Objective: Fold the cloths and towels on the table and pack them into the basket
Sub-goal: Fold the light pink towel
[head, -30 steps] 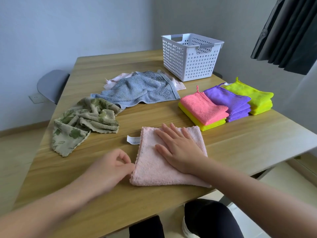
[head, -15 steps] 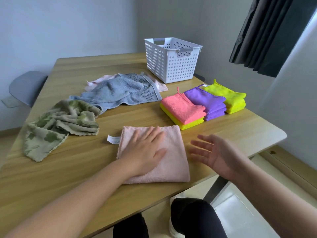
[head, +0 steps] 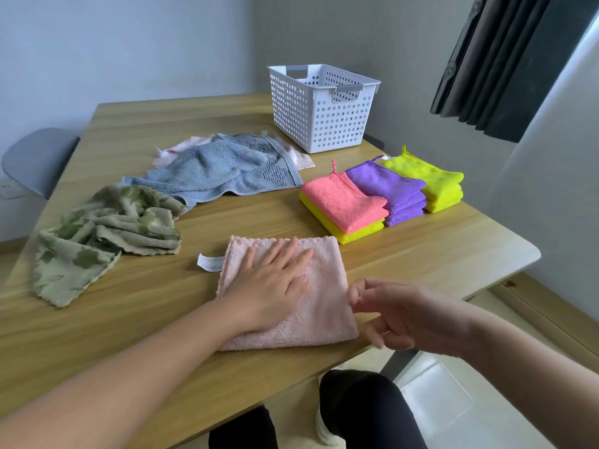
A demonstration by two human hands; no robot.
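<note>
A folded pale pink towel [head: 324, 280] with a white label lies near the table's front edge. My left hand [head: 272, 280] presses flat on its middle, fingers straight. Loosely curled fingers of my right hand [head: 398, 315] reach the towel's right edge; no firm pinch shows. A crumpled green leaf-print cloth [head: 97, 234] lies at the left. Behind it an unfolded blue towel [head: 220, 170] covers a pale pink cloth [head: 181, 149]. The white perforated basket [head: 321, 121] stands at the back right.
Three folded stacks sit right of centre: pink on yellow [head: 343, 202], purple [head: 389, 189], lime [head: 431, 179]. The wooden table [head: 421, 254] ends just right of them. A grey chair [head: 35, 160] stands at the far left, a dark curtain [head: 505, 59] at the upper right.
A second ago my right hand pressed the towel and my left was at its left edge. Now my left hand presses it, and my right hand has come to its right edge.
</note>
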